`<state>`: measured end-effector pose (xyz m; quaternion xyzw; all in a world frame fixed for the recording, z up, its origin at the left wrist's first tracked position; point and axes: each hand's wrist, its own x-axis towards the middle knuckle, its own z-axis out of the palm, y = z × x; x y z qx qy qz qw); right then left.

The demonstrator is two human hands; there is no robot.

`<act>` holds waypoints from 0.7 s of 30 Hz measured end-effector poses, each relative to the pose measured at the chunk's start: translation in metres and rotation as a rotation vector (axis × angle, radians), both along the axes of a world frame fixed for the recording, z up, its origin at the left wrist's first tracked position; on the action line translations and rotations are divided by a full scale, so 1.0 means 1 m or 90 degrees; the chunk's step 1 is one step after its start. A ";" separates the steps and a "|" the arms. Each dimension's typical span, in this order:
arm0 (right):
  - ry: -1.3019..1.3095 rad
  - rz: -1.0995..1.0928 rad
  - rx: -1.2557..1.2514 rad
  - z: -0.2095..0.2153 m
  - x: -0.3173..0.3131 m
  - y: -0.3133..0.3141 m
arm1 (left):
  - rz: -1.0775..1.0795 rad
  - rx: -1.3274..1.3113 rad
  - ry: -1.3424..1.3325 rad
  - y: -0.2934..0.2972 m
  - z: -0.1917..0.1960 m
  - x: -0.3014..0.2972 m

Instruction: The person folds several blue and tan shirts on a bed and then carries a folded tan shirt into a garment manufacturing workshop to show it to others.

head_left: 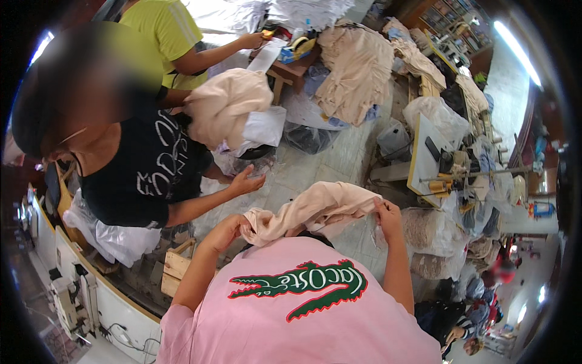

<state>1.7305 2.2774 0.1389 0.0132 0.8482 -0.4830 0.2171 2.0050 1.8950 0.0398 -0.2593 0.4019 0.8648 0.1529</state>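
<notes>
A crumpled length of beige cloth point(309, 209) stretches between my two hands, in front of my pink shirt. My left hand point(229, 232) is closed on its left end. At the other end, my right hand point(387, 215) pinches the cloth near its upper corner. The fabric sags and folds in between, and its exact shape cannot be made out. Just beyond my left hand is a co-worker's open hand point(247, 182), palm turned up. That person, in a black top, also carries a bundle of beige cloth point(230, 103) with white pieces under it.
Another person in a yellow shirt point(163, 36) reaches toward a small table with a tape dispenser point(297, 50). A large beige fabric pile point(354, 70) stands ahead. Sewing tables point(424, 158) and plastic-wrapped bundles point(436, 233) line the right; a sewing machine point(73, 297) stands lower left.
</notes>
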 end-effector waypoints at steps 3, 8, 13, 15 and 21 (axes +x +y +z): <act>0.097 -0.087 0.057 0.003 0.008 0.056 | 0.051 0.085 0.050 0.025 0.029 -0.026; 0.054 -0.219 -0.002 0.025 -0.012 0.133 | 0.109 0.232 0.120 0.080 0.047 -0.051; 0.050 -0.301 -0.240 0.048 -0.025 0.197 | 0.046 0.105 0.137 0.150 0.095 -0.076; 0.075 -0.330 -0.290 0.059 -0.027 0.220 | 0.028 0.071 0.110 0.184 0.103 -0.084; 0.108 -0.424 -0.309 0.049 -0.041 0.306 | 0.054 0.044 0.003 0.240 0.095 -0.123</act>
